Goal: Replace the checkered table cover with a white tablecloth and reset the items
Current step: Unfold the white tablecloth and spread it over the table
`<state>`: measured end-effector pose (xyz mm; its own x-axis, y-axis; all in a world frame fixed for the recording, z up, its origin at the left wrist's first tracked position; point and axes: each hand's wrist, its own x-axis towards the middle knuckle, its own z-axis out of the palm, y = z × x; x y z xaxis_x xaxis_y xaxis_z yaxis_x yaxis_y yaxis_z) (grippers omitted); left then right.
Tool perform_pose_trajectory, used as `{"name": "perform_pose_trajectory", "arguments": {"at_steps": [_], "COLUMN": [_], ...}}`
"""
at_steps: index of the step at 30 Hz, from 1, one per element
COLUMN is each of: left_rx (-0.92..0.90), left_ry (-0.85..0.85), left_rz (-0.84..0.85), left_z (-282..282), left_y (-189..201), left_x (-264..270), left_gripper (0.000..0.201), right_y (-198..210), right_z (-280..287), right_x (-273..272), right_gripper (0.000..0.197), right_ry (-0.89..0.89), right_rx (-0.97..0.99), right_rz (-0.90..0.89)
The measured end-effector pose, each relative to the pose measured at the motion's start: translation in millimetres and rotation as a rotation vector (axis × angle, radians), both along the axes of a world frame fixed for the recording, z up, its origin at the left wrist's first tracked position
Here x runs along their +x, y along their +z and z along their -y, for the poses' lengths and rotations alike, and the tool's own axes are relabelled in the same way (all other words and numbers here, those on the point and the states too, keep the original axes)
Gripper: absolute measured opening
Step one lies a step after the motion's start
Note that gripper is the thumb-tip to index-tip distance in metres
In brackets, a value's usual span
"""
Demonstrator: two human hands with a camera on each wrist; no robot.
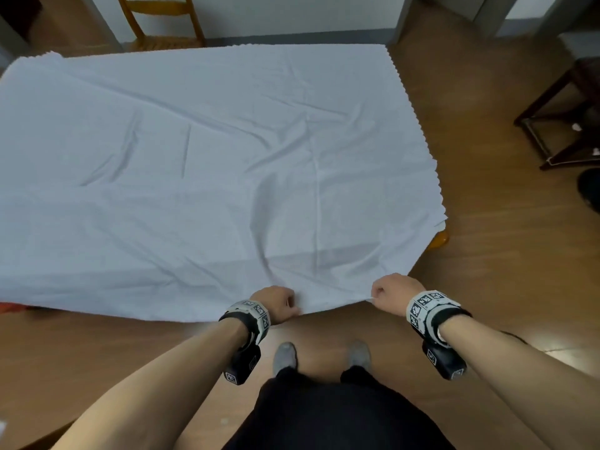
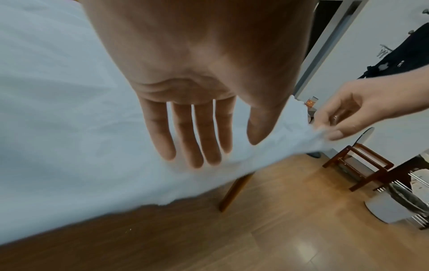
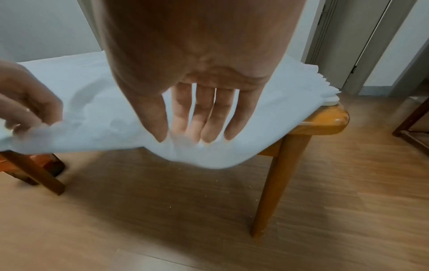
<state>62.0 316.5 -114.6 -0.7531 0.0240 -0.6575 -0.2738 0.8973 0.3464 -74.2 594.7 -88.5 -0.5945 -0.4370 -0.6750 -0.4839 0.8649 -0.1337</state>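
The white tablecloth (image 1: 227, 157) lies spread and wrinkled over the wooden table, whose bare corner (image 1: 438, 240) shows at the near right. Both my hands are at the cloth's near hem. My left hand (image 1: 285, 306) grips the edge, and the right wrist view shows its fingers curled round the fabric (image 3: 23, 124). My right hand (image 1: 378, 292) pinches the hem between thumb and fingers (image 3: 181, 141) and lifts it slightly off the table. The same pinch shows in the left wrist view (image 2: 325, 132). No checkered cover is in view.
A wooden chair (image 1: 162, 24) stands behind the table's far edge. A dark wooden stool (image 1: 565, 118) stands on the floor to the right, with a white bin (image 2: 390, 207) near it. My feet in grey socks (image 1: 285, 355) are close to the table. Something red-orange (image 1: 13, 308) lies under the left side.
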Motion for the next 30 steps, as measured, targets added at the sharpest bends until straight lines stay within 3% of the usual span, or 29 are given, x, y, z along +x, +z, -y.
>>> {"name": "perform_pose_trajectory", "arguments": {"at_steps": [6,15,23,30], "left_rx": [0.018,0.055,0.069,0.085], "left_ry": [0.059,0.115,0.056,0.065], "left_rz": [-0.089,-0.162,-0.206,-0.266], "left_z": [-57,-144,-167,-164], "left_y": [23,54,50,39], "left_x": [-61,-159,-260,-377], "left_gripper": [0.030,0.023,0.024,0.031], "right_y": [2,9,6,28], "right_z": [-42,-125,-146,-137], "right_x": [-38,-127,-214,-312], "right_gripper": [0.018,0.025,0.022,0.025], "right_ry": [-0.078,-0.204,-0.318,-0.344], "right_rx": [-0.176,-0.221,-0.197,-0.243], "right_rz": [0.047,-0.003,-0.010,-0.092]}}
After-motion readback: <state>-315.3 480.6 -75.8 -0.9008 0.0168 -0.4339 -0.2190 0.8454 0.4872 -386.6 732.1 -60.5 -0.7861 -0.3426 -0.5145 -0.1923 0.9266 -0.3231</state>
